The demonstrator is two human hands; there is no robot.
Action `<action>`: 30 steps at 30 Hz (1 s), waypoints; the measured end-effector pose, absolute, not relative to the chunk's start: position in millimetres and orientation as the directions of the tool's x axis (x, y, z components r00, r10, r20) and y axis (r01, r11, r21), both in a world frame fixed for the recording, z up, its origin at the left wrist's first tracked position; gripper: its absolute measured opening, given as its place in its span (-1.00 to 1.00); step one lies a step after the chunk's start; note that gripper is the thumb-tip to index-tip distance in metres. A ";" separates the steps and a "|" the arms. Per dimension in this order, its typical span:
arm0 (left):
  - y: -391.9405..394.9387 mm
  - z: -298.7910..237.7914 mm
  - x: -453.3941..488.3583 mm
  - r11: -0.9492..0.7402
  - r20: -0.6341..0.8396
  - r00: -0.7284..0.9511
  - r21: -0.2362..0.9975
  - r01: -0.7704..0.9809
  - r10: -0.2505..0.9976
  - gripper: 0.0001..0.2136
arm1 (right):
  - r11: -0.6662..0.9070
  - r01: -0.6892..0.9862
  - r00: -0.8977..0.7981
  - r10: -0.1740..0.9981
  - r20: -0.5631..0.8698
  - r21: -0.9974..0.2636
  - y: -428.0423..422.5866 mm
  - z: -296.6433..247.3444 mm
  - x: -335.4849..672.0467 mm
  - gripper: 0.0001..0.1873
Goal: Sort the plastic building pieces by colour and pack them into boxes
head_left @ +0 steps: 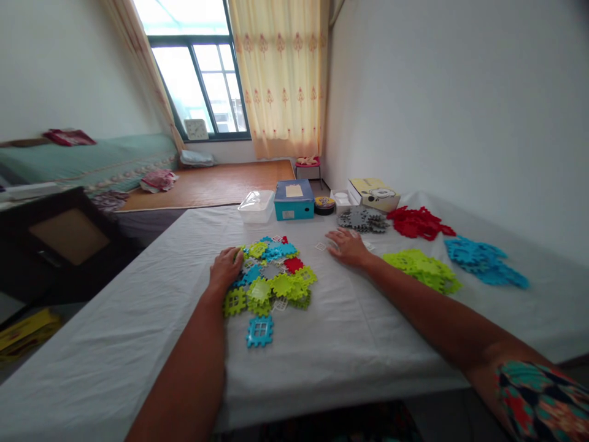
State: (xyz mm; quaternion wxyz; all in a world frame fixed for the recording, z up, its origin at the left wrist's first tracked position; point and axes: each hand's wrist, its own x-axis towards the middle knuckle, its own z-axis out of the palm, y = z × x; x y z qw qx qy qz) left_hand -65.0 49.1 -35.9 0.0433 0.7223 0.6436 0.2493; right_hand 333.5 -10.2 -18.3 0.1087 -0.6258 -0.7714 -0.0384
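My left hand (225, 268) rests against the left edge of a mixed pile of plastic interlocking building tiles (281, 285), its fingers loosely extended and touching the pieces. Blue, lime green, red, grey and white tiles overlap in that pile. A blue window tile (260, 331) lies apart, just in front of it. Farther right, my right hand (347, 247) is spread low over the cloth, palm down. Beside its fingertips is a small white window frame (321, 247), and another white piece (369, 245) shows partly behind the hand.
Sorted heaps of grey tiles (363, 219), red tiles (421, 222), lime green tiles (422, 270) and blue tiles (485, 261) lie at right. Along the back stand a clear plastic box (256, 207), a blue box (294, 200), a round tin (324, 205) and a yellow box (374, 194).
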 end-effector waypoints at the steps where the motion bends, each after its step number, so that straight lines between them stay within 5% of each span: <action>1: 49.6 -36.4 -65.8 -0.169 0.305 0.047 0.386 0.907 0.951 -0.60 | 0.294 0.954 -0.276 0.939 0.206 -0.064 -11.3 -19.0 325.5 -0.47; 4: 50.3 -38.4 -68.1 -0.180 0.318 0.050 0.395 0.901 0.947 -0.61 | 0.430 0.902 -0.419 0.895 0.150 -0.046 -15.8 -22.2 310.8 -0.48; 10: 51.1 -39.6 -64.7 -0.192 0.329 0.043 0.435 0.880 0.943 -0.63 | 0.231 0.972 -0.217 0.947 0.235 -0.034 -27.2 -12.0 316.8 -0.57; 17: 54.9 -27.6 -78.2 -0.130 0.461 -0.168 0.548 0.827 0.872 -0.59 | 0.544 0.724 -0.573 0.816 0.069 -0.425 -42.4 10.9 273.6 -0.50; 21: 56.9 -29.1 -93.6 -0.093 0.430 -0.280 0.668 0.738 0.858 -0.58 | 0.440 0.708 -0.463 0.880 0.107 -0.553 -44.1 -2.5 272.2 -0.44; 24: 59.0 -34.5 -95.1 -0.113 0.383 -0.314 0.771 0.627 0.868 -0.57 | 0.393 0.688 -0.378 0.912 0.161 -0.610 -41.3 -11.6 280.7 -0.59; 26: 59.6 -37.1 -92.9 -0.132 0.366 -0.295 0.795 0.591 0.883 -0.56 | 0.405 0.678 -0.346 0.912 0.219 -0.614 -39.8 -10.2 286.6 -0.71; 30: 56.4 -37.6 -89.8 -0.148 0.354 -0.242 0.787 0.599 0.903 -0.59 | 0.373 0.758 -0.254 0.925 0.285 -0.535 -48.5 13.1 312.2 -0.61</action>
